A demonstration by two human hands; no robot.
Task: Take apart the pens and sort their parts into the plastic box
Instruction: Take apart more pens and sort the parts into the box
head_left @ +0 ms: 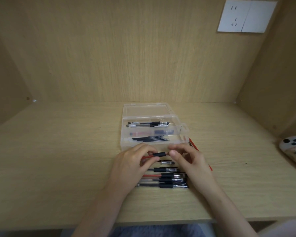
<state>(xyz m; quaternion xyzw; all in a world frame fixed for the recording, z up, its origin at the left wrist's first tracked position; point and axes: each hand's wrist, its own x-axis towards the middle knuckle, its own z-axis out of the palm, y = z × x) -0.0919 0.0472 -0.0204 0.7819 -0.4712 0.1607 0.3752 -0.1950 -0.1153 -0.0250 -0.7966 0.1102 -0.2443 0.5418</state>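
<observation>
Held level just above the wooden desk (58,168), in front of the clear plastic box (125,142): a red-ink pen with a black rubber grip (158,154), rear end pinched in the left hand (132,161), tip end hidden behind the closed fingertips of the right hand (188,158). Below the hands, a row of whole pens (167,180), partly covered by both wrists. Inside the box, black refills (150,139), hazy red and dark parts (150,133) behind frosted plastic, hard to identify.
</observation>
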